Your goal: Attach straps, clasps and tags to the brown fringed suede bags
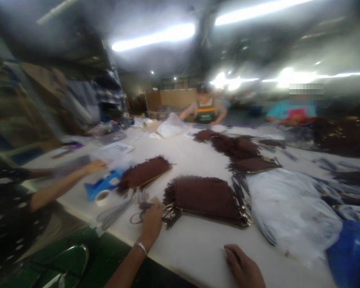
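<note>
A dark brown fringed bag [205, 198] lies flat on the table before me, its zipped edge and metal clasps towards me. At its lower left corner is my left hand [152, 224], with a bangle on the wrist. Its fingers are closed beside the clasps and strap end; what they grip is blurred. Dark loops [135, 218] that look like scissor handles show just left of that hand. My right hand [244, 266] rests near the table's front edge, right of centre and apart from the bag. Its fingers are curled together, and nothing shows in them.
Another fringed bag [148, 172], a blue tape dispenser [103, 185] and a tape roll [102, 198] lie left. A co-worker's arm [69, 180] reaches in there. More brown bags [237, 148] lie behind; a white plastic bag [291, 212] bulges right. Two people stand across the table [186, 154].
</note>
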A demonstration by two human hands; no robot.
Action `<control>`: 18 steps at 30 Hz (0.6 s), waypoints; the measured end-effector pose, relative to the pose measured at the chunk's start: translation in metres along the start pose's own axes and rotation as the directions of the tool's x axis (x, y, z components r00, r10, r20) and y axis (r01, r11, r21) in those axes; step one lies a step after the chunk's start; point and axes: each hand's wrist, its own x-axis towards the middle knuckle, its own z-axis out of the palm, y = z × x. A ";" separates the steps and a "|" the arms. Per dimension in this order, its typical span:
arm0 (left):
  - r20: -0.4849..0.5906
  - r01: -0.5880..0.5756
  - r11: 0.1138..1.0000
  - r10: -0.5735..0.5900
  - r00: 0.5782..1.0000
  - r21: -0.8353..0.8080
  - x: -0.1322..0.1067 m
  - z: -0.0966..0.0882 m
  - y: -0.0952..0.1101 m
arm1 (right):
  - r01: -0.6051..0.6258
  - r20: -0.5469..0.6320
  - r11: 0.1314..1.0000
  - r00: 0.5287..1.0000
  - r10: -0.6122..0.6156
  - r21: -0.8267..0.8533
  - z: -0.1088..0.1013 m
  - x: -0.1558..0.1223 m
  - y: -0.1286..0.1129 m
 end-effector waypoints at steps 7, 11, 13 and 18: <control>-0.094 -0.249 0.968 0.250 0.964 0.017 -0.010 0.019 0.035 | 0.143 0.062 0.986 0.989 -0.138 -0.085 0.037 0.001 -0.066; -0.058 -0.237 0.970 0.241 0.969 0.059 0.000 0.034 0.035 | 0.035 -0.013 0.983 0.999 -0.038 -0.180 0.027 0.003 -0.050; -0.051 -0.243 0.968 0.246 0.968 0.066 0.005 0.040 0.029 | -0.039 -0.101 0.975 0.995 0.017 -0.219 0.003 0.004 -0.032; -0.099 -0.262 0.965 0.264 0.959 0.033 0.010 0.062 0.006 | -0.167 -0.326 0.958 0.942 0.085 -0.232 -0.080 0.010 0.027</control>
